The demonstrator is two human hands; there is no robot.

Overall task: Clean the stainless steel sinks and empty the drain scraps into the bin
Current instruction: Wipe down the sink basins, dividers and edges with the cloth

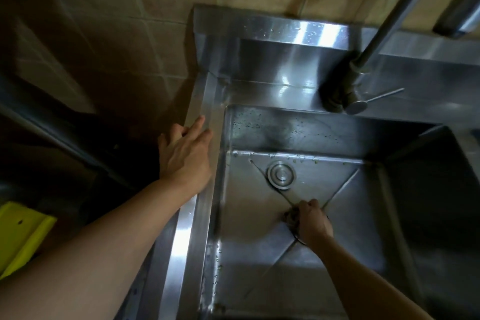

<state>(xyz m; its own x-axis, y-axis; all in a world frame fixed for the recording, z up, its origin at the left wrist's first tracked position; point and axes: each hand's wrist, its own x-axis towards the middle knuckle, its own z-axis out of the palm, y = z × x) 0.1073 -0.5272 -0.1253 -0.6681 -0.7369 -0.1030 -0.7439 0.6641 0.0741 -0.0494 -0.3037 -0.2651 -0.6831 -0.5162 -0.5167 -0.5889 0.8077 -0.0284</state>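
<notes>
Down in the sink (259,247), right hand (313,221) gripping drain strainer (291,218); left hand (185,156) relaxed on rim

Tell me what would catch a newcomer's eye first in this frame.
The right hand, down at the middle of the sink floor, grips something dark at the drain. The left hand rests open on the sink's left rim. A round metal plug lies on the floor near the back wall, and the tap stands at the back right.
</notes>
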